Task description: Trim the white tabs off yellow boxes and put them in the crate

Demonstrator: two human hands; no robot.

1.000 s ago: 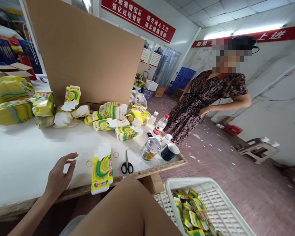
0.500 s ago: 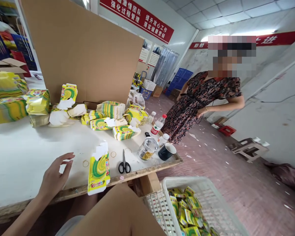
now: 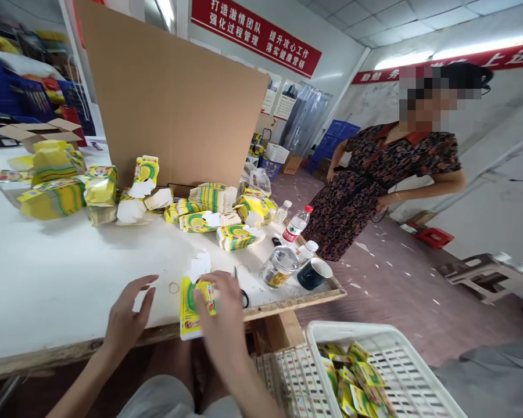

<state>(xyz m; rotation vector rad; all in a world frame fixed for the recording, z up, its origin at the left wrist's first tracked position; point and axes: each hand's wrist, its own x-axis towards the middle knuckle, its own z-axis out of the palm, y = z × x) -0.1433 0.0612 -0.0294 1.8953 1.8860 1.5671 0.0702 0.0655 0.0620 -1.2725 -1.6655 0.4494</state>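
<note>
A flat yellow and green carton (image 3: 190,306) lies at the front edge of the white table (image 3: 61,278), its white flaps pointing away from me. My right hand (image 3: 222,316) rests on the carton's right side, fingers bent over it. My left hand (image 3: 127,318) hovers just left of the carton, fingers spread and holding nothing. Black scissors (image 3: 243,296) lie partly hidden behind my right hand.
Stacks of the same cartons (image 3: 209,206) sit before a big cardboard sheet (image 3: 174,98). A jar (image 3: 279,268), dark mug (image 3: 314,273) and water bottle (image 3: 297,225) stand at the right corner. A white basket (image 3: 366,371) holds folded cartons. A person in a patterned dress (image 3: 366,186) stands right.
My right hand has come into view and landed on the carton by the table edge. My left hand stayed open beside it. The view shifted slightly.
</note>
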